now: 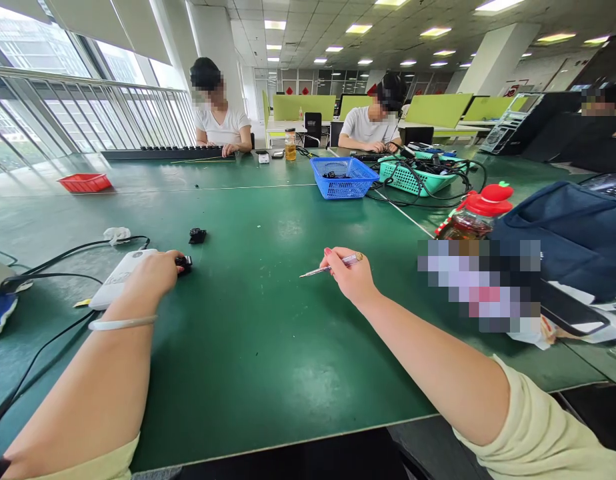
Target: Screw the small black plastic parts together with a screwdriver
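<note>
My left hand (155,275) reaches across the left of the table, its fingers closed on a small black part (185,264) at the tabletop. A white box-like device (119,283) lies partly beneath that wrist. Just beyond the fingers sits another small black part (197,235). My right hand (349,272) grips a slim, pen-like pointed tool (319,271); its thin tip points left, and its exact kind is unclear. The two hands are well apart.
Black cables (63,257) run along the left. Farther off are a red tray (85,183), a blue basket (344,187) and a green basket (413,180) with cables. A red-lidded bottle (471,217) and a dark blue bag (563,233) stand right. Two people sit opposite.
</note>
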Motion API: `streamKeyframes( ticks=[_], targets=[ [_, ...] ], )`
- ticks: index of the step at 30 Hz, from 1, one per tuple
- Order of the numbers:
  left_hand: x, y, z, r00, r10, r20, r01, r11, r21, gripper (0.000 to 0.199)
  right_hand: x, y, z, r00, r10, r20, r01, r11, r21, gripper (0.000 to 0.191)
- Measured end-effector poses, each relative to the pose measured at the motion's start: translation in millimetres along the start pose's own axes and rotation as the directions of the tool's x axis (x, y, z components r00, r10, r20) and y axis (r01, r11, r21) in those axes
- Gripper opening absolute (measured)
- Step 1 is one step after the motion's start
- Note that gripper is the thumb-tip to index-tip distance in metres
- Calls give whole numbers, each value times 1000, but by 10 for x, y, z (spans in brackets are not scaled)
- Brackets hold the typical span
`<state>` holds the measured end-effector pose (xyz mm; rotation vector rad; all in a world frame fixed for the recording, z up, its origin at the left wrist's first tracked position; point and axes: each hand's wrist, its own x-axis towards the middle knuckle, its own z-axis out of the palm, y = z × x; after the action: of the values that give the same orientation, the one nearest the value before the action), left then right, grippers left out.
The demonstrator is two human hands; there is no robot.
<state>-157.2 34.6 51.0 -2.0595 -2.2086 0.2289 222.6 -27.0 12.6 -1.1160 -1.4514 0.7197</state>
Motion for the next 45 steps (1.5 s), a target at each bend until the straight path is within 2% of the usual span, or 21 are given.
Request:
streamKeyframes(
  ticks=[4, 8, 11, 13, 15, 19, 22, 24, 27, 30, 32, 35, 37, 42, 45],
  targets=[
    [-14, 0, 10, 1000, -1, -12, 1, 1000, 7, 42, 3, -6, -2, 1000, -4, -3, 4, 1000, -9, 48],
    [-27, 1, 34, 1000, -3, 23, 3, 1000, 9, 43, 3, -24, -2, 1000, -8, -1, 8, 1000, -19, 48],
    [-40, 105, 30, 1000, -10, 8, 10, 999, -32, 43, 1, -32, -1, 1000, -24, -2, 24, 999, -46, 48],
    [-74, 298, 8, 999, 37, -37, -38, 998, -45, 43, 1, -34, 4, 998, -58, 10, 59, 995, -83, 48],
    [-146, 600, -21, 984, 144, -100, -149, 988, -44, 44, 0, -35, 12, 995, -103, 18, 104, 987, -126, 48],
    [-402, 1326, -53, 892, 410, -189, -433, 896, -99, 42, 1, -45, 28, 979, -193, -62, 179, 966, -186, 42],
    [-609, 1710, -43, 833, 507, -220, -551, 792, -262, 45, -1, -69, 21, 968, -223, -117, 202, 965, -166, 41],
    [-706, 1836, -28, 833, 505, -226, -553, 744, -376, 46, -8, -95, 6, 971, -204, -126, 188, 974, -128, 48],
    [-766, 1891, -4, 836, 493, -241, -545, 696, -468, 38, -28, -142, -16, 972, -191, -137, 177, 978, -108, 61],
    [-752, 1891, 25, 833, 487, -261, -548, 667, -505, 28, -60, -174, -20, 965, -237, -109, 221, 965, -138, 65],
    [-724, 1891, 54, 825, 489, -282, -559, 641, -526, 25, -82, -172, -13, 953, -300, -50, 286, 941, -182, 63],
    [-673, 1899, 105, 822, 480, -307, -563, 601, -568, 24, -99, -148, -3, 905, -419, 73, 423, 870, -254, 55],
    [-645, 1906, 129, 823, 478, -306, -555, 565, -610, 23, -94, -138, -1, 851, -489, 192, 525, 803, -282, 48],
    [-612, 1916, 139, 825, 472, -312, -544, 509, -667, 20, -94, -180, 36, 653, -595, 469, 754, 566, -332, 33],
    [-607, 1916, 139, 821, 475, -316, -548, 502, -669, 20, -134, -222, 93, 520, -614, 593, 853, 409, -323, 34]
  ],
)
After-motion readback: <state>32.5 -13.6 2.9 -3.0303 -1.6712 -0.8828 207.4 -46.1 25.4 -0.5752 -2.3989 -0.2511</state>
